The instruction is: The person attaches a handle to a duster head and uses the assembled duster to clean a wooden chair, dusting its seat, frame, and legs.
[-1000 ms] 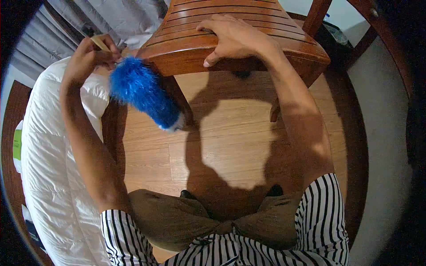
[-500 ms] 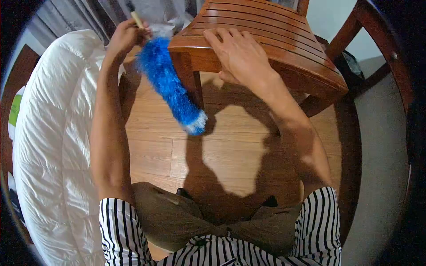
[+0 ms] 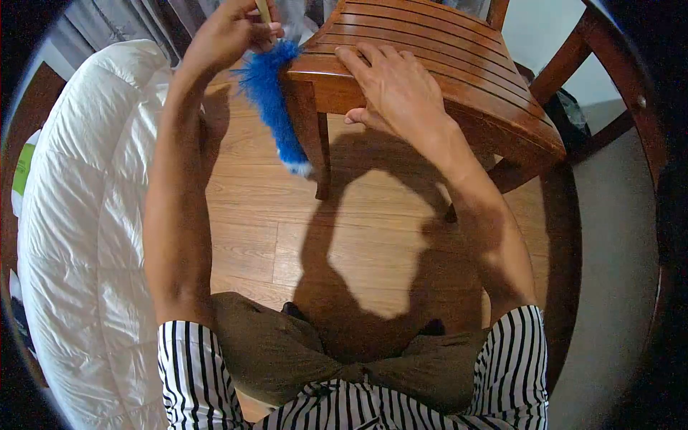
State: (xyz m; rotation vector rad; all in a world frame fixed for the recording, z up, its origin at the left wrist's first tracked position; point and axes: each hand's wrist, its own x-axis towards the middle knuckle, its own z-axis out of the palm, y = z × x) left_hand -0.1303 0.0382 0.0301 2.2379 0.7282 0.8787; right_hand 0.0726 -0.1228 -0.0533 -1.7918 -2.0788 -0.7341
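My left hand (image 3: 229, 34) is closed around the pale handle (image 3: 264, 11) of a blue feather-style duster (image 3: 269, 100) at the upper left. Its fluffy head hangs down along the front left leg of a wooden chair (image 3: 430, 39), with the white tip lowest, beside the leg. My right hand (image 3: 398, 82) grips the front edge of the slatted seat. Its fingers lie on top and its thumb is lower, against the front rail.
A bed with a white quilt (image 3: 93, 215) stands along the left side. Grey curtains (image 3: 129, 29) hang behind. Below is a wood-plank floor (image 3: 244, 244) with shadows on it. Near the right wall are a dark bin (image 3: 570, 111) and another wooden frame (image 3: 623, 72).
My left hand has moved up and to the right with the duster, whose tip has risen closer to the chair leg. My right hand stays on the seat edge.
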